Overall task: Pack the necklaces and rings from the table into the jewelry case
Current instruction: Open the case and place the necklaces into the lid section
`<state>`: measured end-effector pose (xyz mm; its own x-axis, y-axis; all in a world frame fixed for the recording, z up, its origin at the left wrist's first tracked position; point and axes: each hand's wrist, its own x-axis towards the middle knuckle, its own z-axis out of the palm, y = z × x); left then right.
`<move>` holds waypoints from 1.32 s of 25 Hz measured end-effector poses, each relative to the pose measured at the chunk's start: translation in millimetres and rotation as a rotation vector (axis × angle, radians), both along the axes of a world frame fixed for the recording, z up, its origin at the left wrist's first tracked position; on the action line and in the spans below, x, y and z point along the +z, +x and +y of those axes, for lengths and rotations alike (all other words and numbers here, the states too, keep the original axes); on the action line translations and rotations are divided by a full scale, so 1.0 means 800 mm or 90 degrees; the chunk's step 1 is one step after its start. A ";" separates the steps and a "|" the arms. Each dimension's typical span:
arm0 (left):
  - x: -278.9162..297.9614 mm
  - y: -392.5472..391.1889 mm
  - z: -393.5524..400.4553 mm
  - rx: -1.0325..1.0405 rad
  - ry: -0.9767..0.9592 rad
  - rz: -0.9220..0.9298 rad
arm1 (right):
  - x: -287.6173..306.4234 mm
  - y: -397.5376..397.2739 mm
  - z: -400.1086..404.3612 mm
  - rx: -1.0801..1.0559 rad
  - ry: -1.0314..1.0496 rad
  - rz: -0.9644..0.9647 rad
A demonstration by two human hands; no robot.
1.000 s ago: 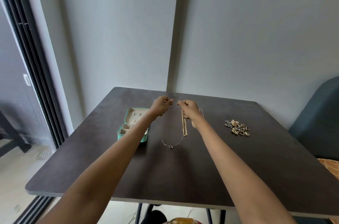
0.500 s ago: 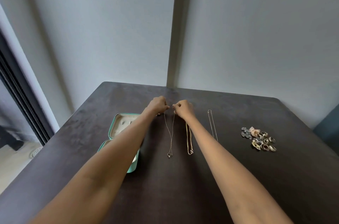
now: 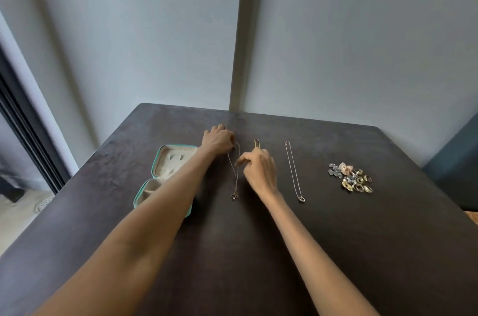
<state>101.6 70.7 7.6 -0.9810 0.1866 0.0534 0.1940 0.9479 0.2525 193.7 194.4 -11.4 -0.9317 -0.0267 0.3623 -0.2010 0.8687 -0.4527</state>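
A grey wall with a vertical seam (image 3: 238, 31) filled the upper frame; a dark door frame (image 3: 23, 119) ran down the left edge. On the dark counter (image 3: 336, 251), the left forearm crossed over the open teal jewelry case (image 3: 165, 173), hiding its right side. The right hand (image 3: 260, 170) covered most of a gold necklace (image 3: 256, 142), only its top loop showing. A thin chain with a small pendant (image 3: 234, 173) lay at centre: the left hand (image 3: 218, 141), fingers curled, held its top end, the right hand pinched it midway. A silver necklace (image 3: 293, 170) lay straight to the right, and a heap of rings (image 3: 351, 180) sat further right, individual rings hard to separate.
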 end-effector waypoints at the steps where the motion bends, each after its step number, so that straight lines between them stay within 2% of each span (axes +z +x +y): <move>1: -0.003 0.006 0.001 0.005 -0.026 0.013 | -0.005 0.020 -0.001 0.015 0.025 0.018; 6: -0.009 0.018 0.011 0.036 -0.049 0.032 | -0.021 0.069 0.001 0.008 0.070 0.125; 16: -0.003 -0.001 0.011 0.027 -0.060 -0.021 | -0.025 0.077 0.003 0.048 0.006 0.137; 22: 0.000 -0.008 0.007 0.021 -0.049 -0.026 | -0.029 0.072 0.005 0.104 0.015 0.112; 33: -0.001 -0.021 0.005 0.007 -0.032 -0.043 | -0.033 0.071 0.005 0.116 -0.002 0.099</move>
